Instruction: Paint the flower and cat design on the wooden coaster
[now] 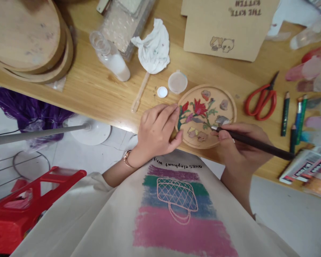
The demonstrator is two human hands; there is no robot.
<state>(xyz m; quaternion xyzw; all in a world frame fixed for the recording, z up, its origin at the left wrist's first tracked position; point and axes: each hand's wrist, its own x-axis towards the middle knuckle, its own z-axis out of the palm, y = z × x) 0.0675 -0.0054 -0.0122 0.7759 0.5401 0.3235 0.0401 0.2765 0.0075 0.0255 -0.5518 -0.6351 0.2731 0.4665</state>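
A round wooden tray [234,107] lies near the table's front edge. Its face carries red flowers [199,107], green stems and several small animal and stone-like figures. My left hand [158,130] rests at the tray's left side, with fingertips on the rim and the thumb by its lower edge, holding it. In my right hand [240,142] is a paintbrush [253,142] with a dark handle and a silver ferrule, pinched between thumb and fingers. The brush's thin tip is over the tray, by the green stems; whether it touches the surface I cannot tell.
Behind the tray are a shallow lidded cup [177,82], a white cap [162,92], a pipette [140,93], crumpled tissue [153,48] and a bottle of white liquid [111,57]. Red-handled pliers [261,100], pencils [285,114] and tubes lie right. Stacked round trays [29,35] stand left.
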